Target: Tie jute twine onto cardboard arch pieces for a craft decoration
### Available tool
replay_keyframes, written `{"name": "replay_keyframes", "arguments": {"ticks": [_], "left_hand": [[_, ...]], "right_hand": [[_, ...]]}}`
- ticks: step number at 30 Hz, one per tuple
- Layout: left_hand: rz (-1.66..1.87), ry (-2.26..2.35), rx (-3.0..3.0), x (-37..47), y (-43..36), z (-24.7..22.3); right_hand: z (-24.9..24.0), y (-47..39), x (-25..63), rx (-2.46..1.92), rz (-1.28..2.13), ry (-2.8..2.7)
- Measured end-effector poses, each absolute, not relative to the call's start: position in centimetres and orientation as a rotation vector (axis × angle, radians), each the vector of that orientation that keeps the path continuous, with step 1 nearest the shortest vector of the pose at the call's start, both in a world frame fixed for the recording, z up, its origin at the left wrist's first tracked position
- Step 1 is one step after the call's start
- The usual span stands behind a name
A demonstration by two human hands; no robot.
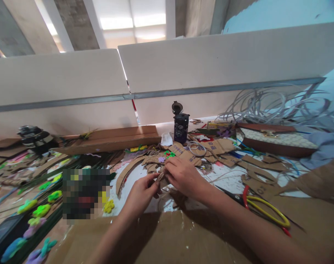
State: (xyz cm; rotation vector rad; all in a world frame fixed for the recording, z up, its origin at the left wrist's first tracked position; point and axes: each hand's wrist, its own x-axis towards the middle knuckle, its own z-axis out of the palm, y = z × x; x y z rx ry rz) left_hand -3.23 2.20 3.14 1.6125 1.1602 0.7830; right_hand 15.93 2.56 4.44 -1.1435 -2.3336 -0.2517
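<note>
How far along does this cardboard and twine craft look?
Partway, I'd guess. Already done: curved cardboard strips lie cut, and the woven twine piece carries a purple flower. In hand: the left hand and right hand pinch a bit of twine at that piece's lower edge. Left: many loose pipe-cleaner flowers and cardboard cutouts lie unused, and scissors sit nearby.

Both my arms come up from the bottom edge and meet just below the middle of the frame. My left hand [141, 192] is curled, fingertips pinched together. My right hand [183, 176] sits just beside it, palm down, fingers bent toward the left one, knuckles up.
</note>
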Motion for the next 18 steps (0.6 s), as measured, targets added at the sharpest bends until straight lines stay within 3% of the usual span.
{"name": "replay_keyframes", "arguments": {"ticks": [18], "left_hand": [[0.798, 1.027, 1.644, -3.22, 2.20, 3.17]], "right_hand": [[4.56, 2.89, 16.80, -1.036, 0.130, -2.274]]}}
